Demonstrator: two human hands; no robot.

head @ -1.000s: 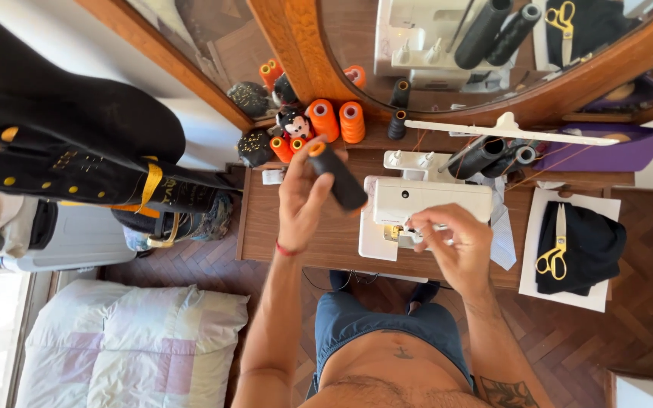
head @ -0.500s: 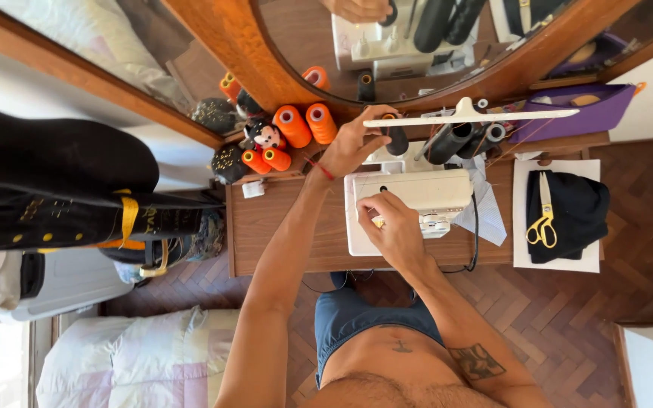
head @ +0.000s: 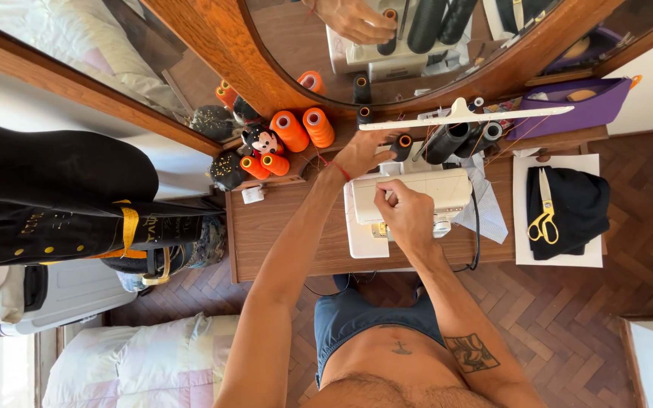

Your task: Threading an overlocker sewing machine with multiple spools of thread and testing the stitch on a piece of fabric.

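Presently, from my remote station, I take the white sewing machine (head: 410, 204) as the reference for all positions. It stands on the wooden surface (head: 281, 234), roughly at its middle, directly ahead of the seated person.

Behind the machine a wood-framed mirror (head: 447, 53) rises. To the machine's right, well apart, lies a white sheet (head: 561, 261) carrying a folded black cloth (head: 576, 204), with yellow-handled scissors (head: 544, 215) on the cloth. To the machine's left and rear stand orange thread cones (head: 304, 128), two large ones and smaller ones near them. Behind the machine, black thread cones (head: 447, 140) sit under a white thread guide bar (head: 466, 117). A purple pouch (head: 580, 109) lies behind and to the right.

The left hand (head: 364, 151) reaches past the machine's rear left corner; its fingers are closed on a black spool (head: 402, 145) with an orange core, which sits just behind the machine's top, beside the black cones. A red band circles that wrist.

The right hand (head: 406, 215) rests on the machine's front face, over its middle. Its fingers are curled narrow, thumb and forefinger pinched together; I cannot tell whether they hold anything.
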